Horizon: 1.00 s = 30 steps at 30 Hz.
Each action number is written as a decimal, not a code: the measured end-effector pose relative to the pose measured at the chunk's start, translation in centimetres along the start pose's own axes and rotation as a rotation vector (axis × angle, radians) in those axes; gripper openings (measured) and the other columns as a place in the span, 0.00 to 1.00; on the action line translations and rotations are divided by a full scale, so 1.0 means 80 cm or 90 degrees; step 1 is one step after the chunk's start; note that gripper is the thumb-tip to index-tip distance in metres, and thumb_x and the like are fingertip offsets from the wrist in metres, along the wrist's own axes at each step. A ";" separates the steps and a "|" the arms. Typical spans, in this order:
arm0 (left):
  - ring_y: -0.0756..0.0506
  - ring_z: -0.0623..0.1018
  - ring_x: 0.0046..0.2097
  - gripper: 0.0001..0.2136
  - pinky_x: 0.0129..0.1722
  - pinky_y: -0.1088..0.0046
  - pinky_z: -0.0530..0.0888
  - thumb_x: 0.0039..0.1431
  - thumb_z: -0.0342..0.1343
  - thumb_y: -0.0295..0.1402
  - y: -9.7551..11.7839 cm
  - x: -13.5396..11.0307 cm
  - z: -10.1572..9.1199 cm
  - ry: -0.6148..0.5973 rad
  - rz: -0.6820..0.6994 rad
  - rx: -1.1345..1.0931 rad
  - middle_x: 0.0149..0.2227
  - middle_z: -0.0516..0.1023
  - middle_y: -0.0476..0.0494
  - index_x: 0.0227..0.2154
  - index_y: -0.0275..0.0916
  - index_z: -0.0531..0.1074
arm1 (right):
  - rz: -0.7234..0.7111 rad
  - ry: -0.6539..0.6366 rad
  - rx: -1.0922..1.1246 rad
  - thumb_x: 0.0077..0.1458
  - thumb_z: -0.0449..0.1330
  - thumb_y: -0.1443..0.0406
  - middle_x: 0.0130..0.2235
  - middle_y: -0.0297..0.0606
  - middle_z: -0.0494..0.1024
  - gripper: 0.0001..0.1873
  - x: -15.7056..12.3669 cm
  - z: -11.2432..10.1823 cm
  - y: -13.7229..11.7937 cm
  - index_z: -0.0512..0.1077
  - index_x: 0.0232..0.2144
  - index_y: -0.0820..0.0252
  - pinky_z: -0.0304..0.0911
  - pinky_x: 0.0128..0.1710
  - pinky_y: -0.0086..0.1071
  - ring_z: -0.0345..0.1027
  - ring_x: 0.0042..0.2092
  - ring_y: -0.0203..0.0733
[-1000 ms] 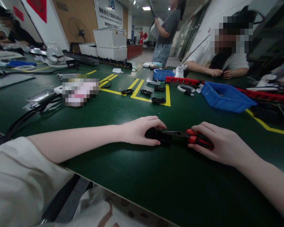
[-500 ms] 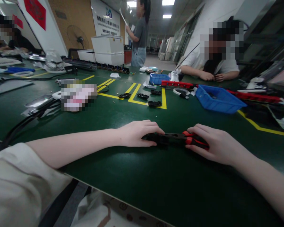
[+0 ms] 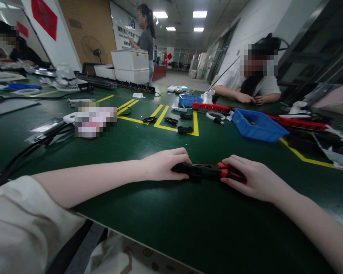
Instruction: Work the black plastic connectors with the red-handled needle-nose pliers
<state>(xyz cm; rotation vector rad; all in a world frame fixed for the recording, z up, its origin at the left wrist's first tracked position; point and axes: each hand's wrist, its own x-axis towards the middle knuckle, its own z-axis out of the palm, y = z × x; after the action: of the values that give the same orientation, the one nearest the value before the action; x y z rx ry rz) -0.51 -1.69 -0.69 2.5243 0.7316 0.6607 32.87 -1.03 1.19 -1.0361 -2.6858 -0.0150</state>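
Low over the green table [image 3: 171, 220], my left hand [image 3: 167, 165] pinches a small black part [image 3: 194, 171] between thumb and fingers. My right hand [image 3: 253, 177] is wrapped around the red-and-black handles of a pair of pliers [image 3: 225, 173]. The pliers point left, and their dark jaws meet the black part; whether they grip it is too dark to tell. Beyond my hands, several similar black parts, one of them a small black piece [image 3: 185, 130], lie in and beside the yellow tape marks [image 3: 174, 131].
To the right stands a blue bin [image 3: 257, 127], with a smaller blue bin [image 3: 190, 100] and a red rail [image 3: 211, 107] behind. A blurred-out pink item [image 3: 95, 121] and black cables [image 3: 42, 139] lie left. A co-worker [image 3: 248, 87] sits across the table; another person stands farther back.
My hands and the pliers have shifted slightly left in view, still holding the same things. The standing person in the background has moved left, behind the white boxes.
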 end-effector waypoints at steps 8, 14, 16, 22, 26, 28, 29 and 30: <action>0.44 0.79 0.45 0.14 0.43 0.69 0.76 0.61 0.68 0.37 0.000 0.004 0.001 0.000 -0.052 0.007 0.46 0.77 0.42 0.46 0.38 0.74 | 0.009 0.022 -0.018 0.63 0.59 0.47 0.39 0.43 0.81 0.20 0.001 0.007 -0.006 0.74 0.45 0.56 0.71 0.30 0.36 0.76 0.34 0.44; 0.44 0.79 0.43 0.16 0.43 0.68 0.75 0.58 0.70 0.38 -0.006 0.006 0.003 0.017 -0.051 -0.012 0.44 0.78 0.43 0.44 0.37 0.74 | -0.004 0.026 -0.042 0.65 0.57 0.47 0.40 0.43 0.80 0.21 0.002 0.009 -0.006 0.74 0.46 0.56 0.71 0.31 0.36 0.76 0.34 0.44; 0.45 0.79 0.43 0.16 0.44 0.68 0.74 0.58 0.70 0.38 -0.007 0.007 0.003 0.018 -0.044 -0.008 0.43 0.78 0.43 0.44 0.37 0.75 | -0.018 0.030 -0.050 0.65 0.57 0.47 0.40 0.43 0.80 0.21 0.002 0.007 -0.004 0.74 0.46 0.57 0.71 0.31 0.36 0.76 0.34 0.44; 0.44 0.79 0.43 0.16 0.45 0.68 0.73 0.57 0.71 0.38 -0.008 0.007 0.002 0.018 -0.040 -0.006 0.43 0.78 0.44 0.43 0.37 0.75 | -0.052 0.035 -0.090 0.65 0.57 0.47 0.39 0.43 0.80 0.21 -0.003 0.001 0.008 0.73 0.46 0.57 0.70 0.31 0.36 0.76 0.33 0.43; 0.45 0.78 0.44 0.15 0.42 0.70 0.74 0.57 0.71 0.36 -0.011 0.006 0.001 0.015 -0.048 -0.063 0.44 0.77 0.44 0.43 0.37 0.75 | -0.053 0.037 -0.096 0.65 0.58 0.47 0.39 0.43 0.80 0.22 -0.004 0.003 0.011 0.74 0.46 0.57 0.70 0.31 0.35 0.77 0.34 0.44; 0.46 0.77 0.44 0.15 0.42 0.70 0.74 0.58 0.70 0.34 -0.011 0.005 0.001 0.011 -0.041 -0.078 0.45 0.77 0.43 0.44 0.37 0.74 | -0.050 0.040 -0.091 0.64 0.59 0.47 0.40 0.44 0.80 0.22 -0.002 0.006 0.009 0.74 0.47 0.58 0.70 0.31 0.35 0.77 0.34 0.44; 0.46 0.77 0.44 0.15 0.42 0.70 0.75 0.59 0.69 0.34 -0.011 0.005 0.000 0.009 -0.037 -0.079 0.45 0.77 0.43 0.45 0.36 0.74 | -0.051 0.039 -0.090 0.64 0.59 0.47 0.40 0.44 0.80 0.22 -0.001 0.007 0.008 0.74 0.47 0.58 0.70 0.31 0.36 0.77 0.34 0.44; 0.46 0.77 0.44 0.14 0.42 0.70 0.75 0.59 0.69 0.34 -0.011 0.005 0.000 0.008 -0.031 -0.078 0.45 0.77 0.43 0.45 0.36 0.74 | -0.054 0.038 -0.090 0.64 0.59 0.47 0.40 0.44 0.81 0.22 0.000 0.008 0.006 0.74 0.47 0.58 0.70 0.32 0.36 0.77 0.34 0.44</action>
<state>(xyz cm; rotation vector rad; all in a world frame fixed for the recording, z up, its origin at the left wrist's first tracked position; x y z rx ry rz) -0.51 -0.77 -1.01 2.3855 0.7320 0.6836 33.06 -0.63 0.56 -0.9431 -2.7049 -0.2515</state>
